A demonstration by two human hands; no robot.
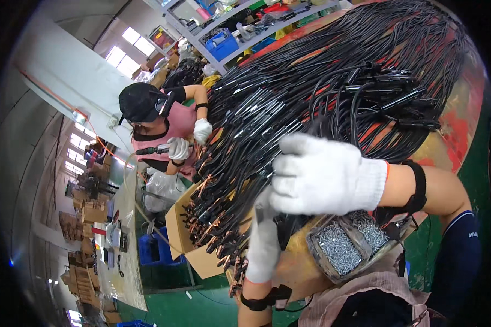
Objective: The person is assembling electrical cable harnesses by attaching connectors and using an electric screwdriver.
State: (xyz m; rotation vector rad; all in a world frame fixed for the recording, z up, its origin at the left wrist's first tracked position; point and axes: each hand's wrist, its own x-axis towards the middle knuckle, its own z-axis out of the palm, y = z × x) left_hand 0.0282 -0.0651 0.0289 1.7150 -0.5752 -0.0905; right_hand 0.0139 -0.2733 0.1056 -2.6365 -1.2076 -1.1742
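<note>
My right hand [322,177], in a white knit glove, is closed with its fingers curled, and what it holds is hidden. Just below and left of it my left hand [263,242], also gloved, comes up from the lower edge. Its fingers are partly covered by the right hand and slightly blurred, but they look closed. Something dark shows beside the left palm, too hidden to name. Both hands meet over a large pile of black cables [289,98]. Copper-coloured clamps [215,240] tip the cable ends to the left of my left hand.
A tray of small silver screws [341,248] stands by my right forearm. Across the bundle a co-worker [161,122] in white gloves holds a power screwdriver [153,150]. An open cardboard box [202,262], a blue crate [155,248] and a metal shelf [234,52] stand around the table.
</note>
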